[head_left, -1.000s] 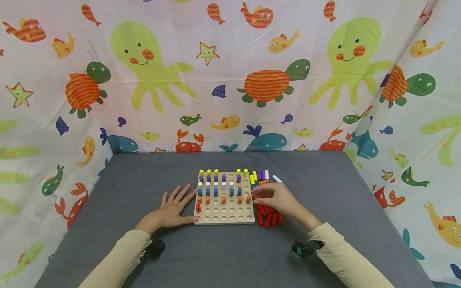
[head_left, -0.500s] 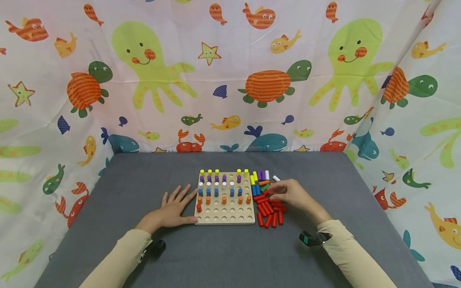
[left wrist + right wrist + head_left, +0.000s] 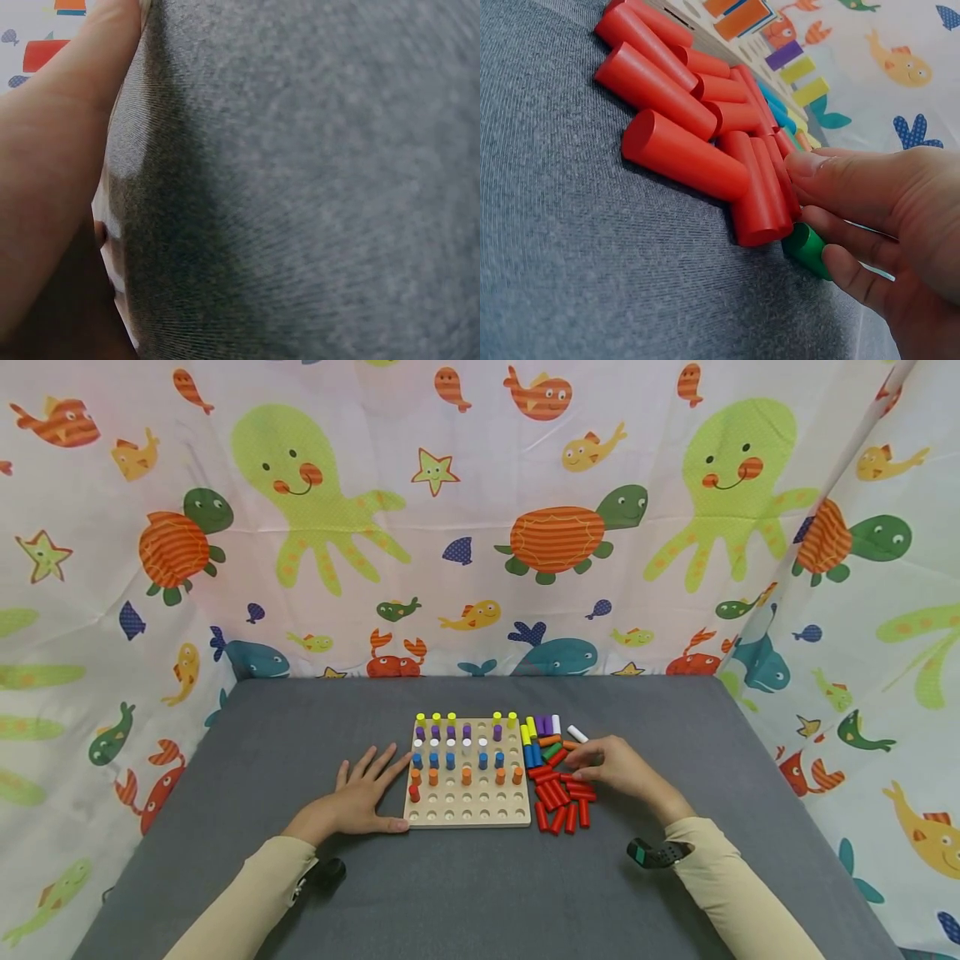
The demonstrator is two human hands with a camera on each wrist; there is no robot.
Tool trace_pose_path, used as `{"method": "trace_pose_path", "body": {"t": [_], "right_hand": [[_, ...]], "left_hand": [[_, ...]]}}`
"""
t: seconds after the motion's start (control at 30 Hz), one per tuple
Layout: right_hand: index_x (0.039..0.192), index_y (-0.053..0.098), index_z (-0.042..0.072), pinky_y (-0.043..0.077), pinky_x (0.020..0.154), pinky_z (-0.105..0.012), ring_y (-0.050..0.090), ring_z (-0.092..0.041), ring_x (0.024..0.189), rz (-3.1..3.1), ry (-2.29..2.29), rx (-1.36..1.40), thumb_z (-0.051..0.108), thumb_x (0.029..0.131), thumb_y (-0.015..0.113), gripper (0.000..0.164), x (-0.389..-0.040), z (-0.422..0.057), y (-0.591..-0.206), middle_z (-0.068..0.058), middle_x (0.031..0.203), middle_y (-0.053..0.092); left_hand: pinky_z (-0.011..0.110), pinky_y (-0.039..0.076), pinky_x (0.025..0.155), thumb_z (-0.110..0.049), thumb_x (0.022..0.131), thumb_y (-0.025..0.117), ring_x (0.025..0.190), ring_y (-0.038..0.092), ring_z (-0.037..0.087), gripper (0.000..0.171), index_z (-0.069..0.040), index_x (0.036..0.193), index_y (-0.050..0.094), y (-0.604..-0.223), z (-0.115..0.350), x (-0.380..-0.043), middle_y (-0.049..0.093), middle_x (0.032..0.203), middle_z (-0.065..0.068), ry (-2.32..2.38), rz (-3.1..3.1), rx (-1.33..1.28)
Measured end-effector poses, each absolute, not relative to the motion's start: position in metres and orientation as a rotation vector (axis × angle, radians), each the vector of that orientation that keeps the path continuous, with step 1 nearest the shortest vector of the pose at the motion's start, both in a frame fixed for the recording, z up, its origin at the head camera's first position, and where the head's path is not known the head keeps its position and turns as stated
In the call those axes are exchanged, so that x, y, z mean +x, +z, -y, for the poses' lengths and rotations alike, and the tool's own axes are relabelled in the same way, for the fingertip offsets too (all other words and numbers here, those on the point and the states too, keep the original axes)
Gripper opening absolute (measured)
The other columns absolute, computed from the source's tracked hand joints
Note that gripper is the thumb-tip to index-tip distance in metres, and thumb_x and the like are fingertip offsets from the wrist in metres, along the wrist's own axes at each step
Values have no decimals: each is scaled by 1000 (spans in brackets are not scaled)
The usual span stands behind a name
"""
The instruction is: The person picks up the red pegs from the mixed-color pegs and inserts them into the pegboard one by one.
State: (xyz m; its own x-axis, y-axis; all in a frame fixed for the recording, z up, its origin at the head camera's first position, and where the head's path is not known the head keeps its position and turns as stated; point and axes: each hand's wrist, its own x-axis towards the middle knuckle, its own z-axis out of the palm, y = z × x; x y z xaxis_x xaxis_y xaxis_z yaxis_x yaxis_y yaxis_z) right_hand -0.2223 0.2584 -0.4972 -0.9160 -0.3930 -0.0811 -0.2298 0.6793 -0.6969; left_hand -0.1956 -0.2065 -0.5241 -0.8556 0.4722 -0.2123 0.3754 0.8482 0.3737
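Observation:
A wooden pegboard [image 3: 458,807] lies on the grey cloth, with rows of yellow, purple, white, blue and orange pegs upright in it and one red peg [image 3: 414,793]. My left hand [image 3: 352,804] rests flat at its left edge, fingers spread, a fingertip and the thumb touching the board. At the loose pegs on the right, my right hand [image 3: 618,770] reaches in with thumb and fingers loosely bent. In the right wrist view, its thumb touches the red pegs [image 3: 757,187], and a green peg [image 3: 807,249] lies by the fingertips. The hand partly hides the pile.
Several red pegs [image 3: 558,818] lie in front of the right hand. Behind them are loose blue pegs [image 3: 536,755], yellow pegs [image 3: 526,735], purple pegs [image 3: 543,725] and a white peg [image 3: 577,733]. A sea-animal curtain [image 3: 480,527] hangs behind the table.
My right hand has moved right, from the board's edge to the far side of the loose pegs, uncovering green, blue and red ones. My left hand stays in place.

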Motion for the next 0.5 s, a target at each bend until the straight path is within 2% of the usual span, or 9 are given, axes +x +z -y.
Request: {"method": "trace_pose_path", "body": {"t": [0.1,0.23,0.37,0.5], "right_hand": [[103,78,14,52,80,-27,65,-14,94,-2671,-1041,-513,15,85,78,18,-223,-259,-499,-2,103,76],[103,78,16,52,83,-30,65,-15,95,-2677,-1012,-524,15,85,78,18,-224,-258,-501,-1,104,76],[103,78,18,52,85,-36,63,-15,95,-2676,-1001,-545,16,84,79,19,-224,-256,-500,1,103,76],[103,78,18,52,83,-33,63,-13,94,-2670,-995,-560,16,83,79,20,-223,-254,-500,2,103,76]], "left_hand": [[80,0,110,-81,70,65,153,-1,46,119,-32,161,7,-523,206,-196,3,169,10,442,-2723,631],[78,0,112,-84,68,64,155,-4,41,122,-33,160,2,-525,206,-198,-1,170,5,415,-2716,602],[78,0,111,-83,67,65,155,-4,41,122,-34,160,4,-529,207,-200,0,170,4,438,-2728,598],[78,0,112,-85,67,64,155,-4,41,122,-34,160,3,-530,207,-201,0,170,4,428,-2728,595]]}}
